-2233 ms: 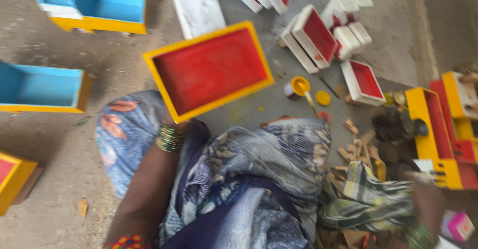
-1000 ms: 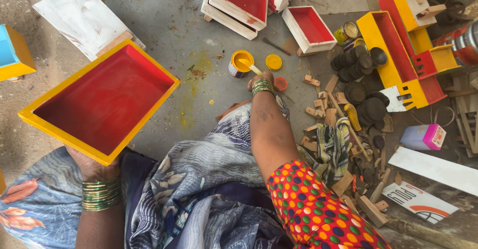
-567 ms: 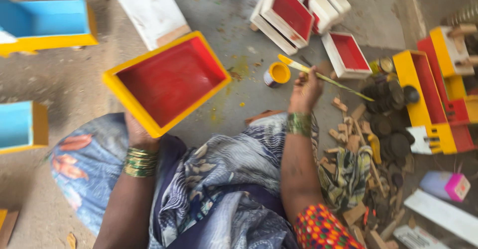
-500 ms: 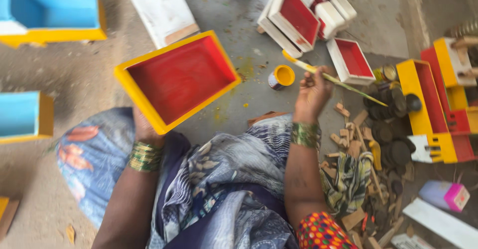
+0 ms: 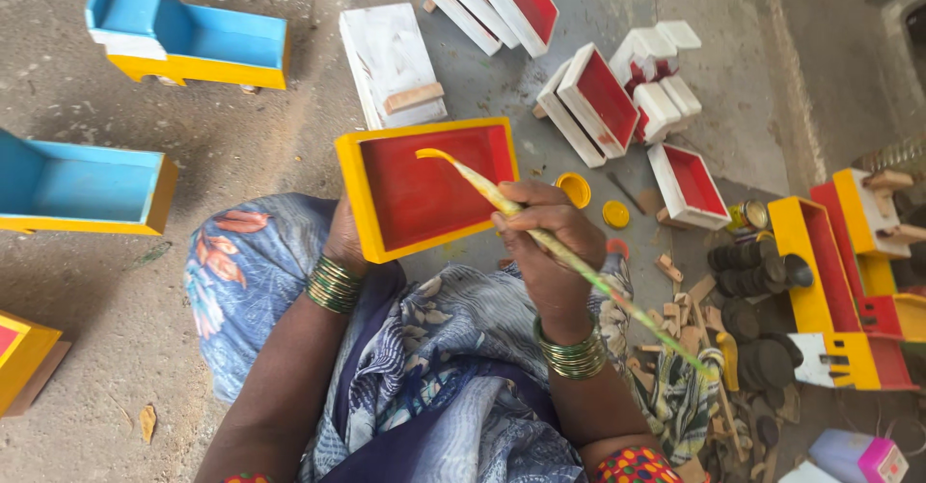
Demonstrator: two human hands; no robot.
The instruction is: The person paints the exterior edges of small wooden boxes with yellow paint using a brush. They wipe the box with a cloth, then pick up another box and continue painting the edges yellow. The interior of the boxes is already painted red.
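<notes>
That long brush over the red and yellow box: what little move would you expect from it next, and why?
Probably a short stroke down onto the box's yellow rim. The right hand holds the paintbrush with its yellow-loaded tip hovering over the red inside of the wooden box, while the left hand tilts that box up from behind. The open yellow paint pot sits close beside it.

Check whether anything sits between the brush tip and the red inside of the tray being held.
Nothing visible does. The right hand holds the paintbrush with its yellow tip over the red floor of the yellow-rimmed tray, which the left hand grips at its near corner. No other thing lies inside the tray.
</notes>
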